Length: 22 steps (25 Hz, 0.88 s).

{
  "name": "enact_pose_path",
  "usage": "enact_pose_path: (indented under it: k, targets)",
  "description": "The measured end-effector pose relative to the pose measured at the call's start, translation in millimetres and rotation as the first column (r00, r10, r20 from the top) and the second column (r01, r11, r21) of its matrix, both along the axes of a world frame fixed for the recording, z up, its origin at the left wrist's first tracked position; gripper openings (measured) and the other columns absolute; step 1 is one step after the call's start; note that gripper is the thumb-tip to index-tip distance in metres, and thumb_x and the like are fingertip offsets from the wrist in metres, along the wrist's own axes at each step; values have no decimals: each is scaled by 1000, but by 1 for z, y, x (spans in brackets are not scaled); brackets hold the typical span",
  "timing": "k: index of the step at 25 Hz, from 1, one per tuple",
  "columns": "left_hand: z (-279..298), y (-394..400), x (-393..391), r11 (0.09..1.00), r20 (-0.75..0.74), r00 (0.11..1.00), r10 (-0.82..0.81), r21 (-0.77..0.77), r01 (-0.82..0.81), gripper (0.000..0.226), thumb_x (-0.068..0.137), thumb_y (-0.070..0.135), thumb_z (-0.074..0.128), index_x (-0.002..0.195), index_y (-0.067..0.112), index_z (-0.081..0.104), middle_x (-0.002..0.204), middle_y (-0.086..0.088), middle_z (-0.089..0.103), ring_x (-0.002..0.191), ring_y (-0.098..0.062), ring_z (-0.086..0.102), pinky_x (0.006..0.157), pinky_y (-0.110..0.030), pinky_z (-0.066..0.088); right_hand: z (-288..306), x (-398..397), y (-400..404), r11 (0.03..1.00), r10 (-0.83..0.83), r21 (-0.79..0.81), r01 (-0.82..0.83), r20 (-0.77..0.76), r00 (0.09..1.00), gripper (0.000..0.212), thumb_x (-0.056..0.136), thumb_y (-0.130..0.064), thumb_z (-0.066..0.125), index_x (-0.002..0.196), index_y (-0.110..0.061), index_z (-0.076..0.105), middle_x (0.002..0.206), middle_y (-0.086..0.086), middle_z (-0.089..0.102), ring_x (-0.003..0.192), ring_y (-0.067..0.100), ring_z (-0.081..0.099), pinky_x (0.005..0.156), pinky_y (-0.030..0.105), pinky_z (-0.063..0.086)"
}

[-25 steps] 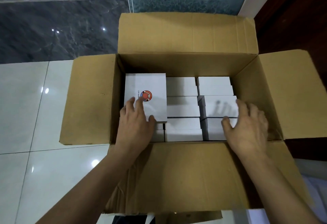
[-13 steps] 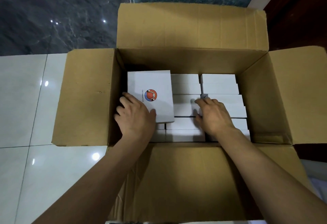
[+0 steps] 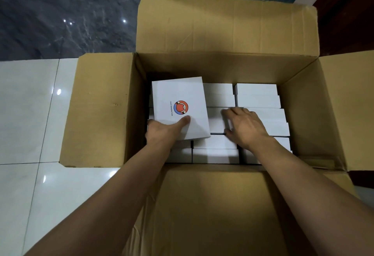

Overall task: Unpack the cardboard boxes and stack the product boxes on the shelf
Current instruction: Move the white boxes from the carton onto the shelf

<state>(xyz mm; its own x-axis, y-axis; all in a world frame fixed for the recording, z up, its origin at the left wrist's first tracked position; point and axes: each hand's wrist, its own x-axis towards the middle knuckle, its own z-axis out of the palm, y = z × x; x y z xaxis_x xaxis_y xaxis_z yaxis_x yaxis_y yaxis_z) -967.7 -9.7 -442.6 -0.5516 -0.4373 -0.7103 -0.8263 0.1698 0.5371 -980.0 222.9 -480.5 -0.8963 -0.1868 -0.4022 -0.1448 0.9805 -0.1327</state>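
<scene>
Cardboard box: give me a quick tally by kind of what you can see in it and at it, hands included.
Cardboard box: 1
Logo-up product box: 1
Hands: 2, left hand and right hand
Packed white boxes: several, partly hidden, so not counted
Total counted: 4

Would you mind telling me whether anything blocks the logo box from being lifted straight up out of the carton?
Nothing visible does. The logo box lies on top of the packed white boxes, held by the left hand. All four flaps of the carton are folded outward, and the right hand rests beside it, not over it.
</scene>
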Motion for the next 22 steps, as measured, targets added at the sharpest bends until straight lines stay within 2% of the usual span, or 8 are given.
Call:
enact_pose_path:
  k: [3,8,12,14,16,19,22]
  targets:
    - [3,-1,-7,997,-3,998,56,48,-56,89,59,49,94,127,14,48,107,-1,55,102,-24,54,89,-51,58,-1,-2,1,1000,16,10,-16,2,1000,56,89,-30,67,142,-22,48,141,5,52,127,31,49,102,40,40]
    - [6,-8,-11,999,-9,999,46,13,-46,95,53,50,95,127,12,48,116,-8,60,105,-30,60,83,-50,60,-1,-2,4,999,43,-4,-43,19,999,58,87,-31,69,141,-21,48,139,6,51,125,32,49,101,41,42]
    - [15,-13,-21,993,-34,994,-104,-67,102,96,55,59,90,127,12,48,114,-9,61,102,-29,63,86,-47,57,0,-4,8,998,64,-28,-64,28,998,61,87,-35,69,142,-22,48,141,4,50,125,29,50,101,40,40]
    - [22,-15,-22,986,-98,983,-154,-85,146,87,61,56,89,123,13,45,114,-7,59,102,-26,63,82,-41,58,1,-4,8,997,77,-31,-76,14,997,59,88,-37,67,142,-22,48,141,3,51,125,28,50,101,39,40]
    - [34,-18,-19,964,-155,958,-240,-150,218,78,69,53,86,120,18,38,113,-3,54,100,-22,61,71,-32,54,-1,-4,5,996,91,-26,-91,-2,996,56,90,-38,65,140,-20,49,141,3,52,125,28,51,101,40,40]
    - [54,-24,-9,895,-187,896,-402,-286,342,73,74,53,82,117,21,33,110,1,49,96,-18,58,60,-21,45,-2,-5,1,994,105,-25,-105,-5,994,57,89,-41,65,139,-19,49,140,4,53,123,30,52,100,39,40]
    - [69,-20,6,798,-213,812,-543,-431,421,71,75,55,81,116,22,32,109,2,47,98,-16,54,62,-24,48,-5,-6,0,993,115,-22,-115,12,993,70,85,-49,68,145,-19,46,140,8,51,123,32,52,104,40,40]
